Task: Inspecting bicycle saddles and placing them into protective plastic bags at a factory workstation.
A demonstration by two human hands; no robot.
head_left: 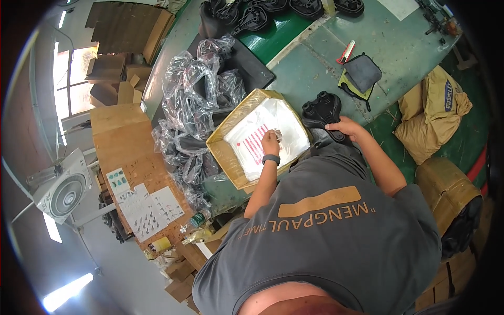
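Note:
My left hand [271, 143], a dark band round its wrist, reaches into a cardboard box [232, 176] edged with yellowish tape. Its fingers are curled and pinch at the top of the stack of clear plastic bags [250, 148], which carry red printing. My right hand [346, 127] grips the narrow end of a black bicycle saddle [321, 111]. That saddle has its underside up, just right of the box and close to my body. Left of the box lies a heap of black saddles in clear plastic wrapping [191, 94].
Bare black saddles [254, 18] lie along the table's far side. A red cutter knife [346, 52] and a grey-and-yellow cloth pouch [361, 75] rest on the green table [310, 58]. Beyond its right edge stand woven sacks [433, 115]. A fan [68, 195] is at far left.

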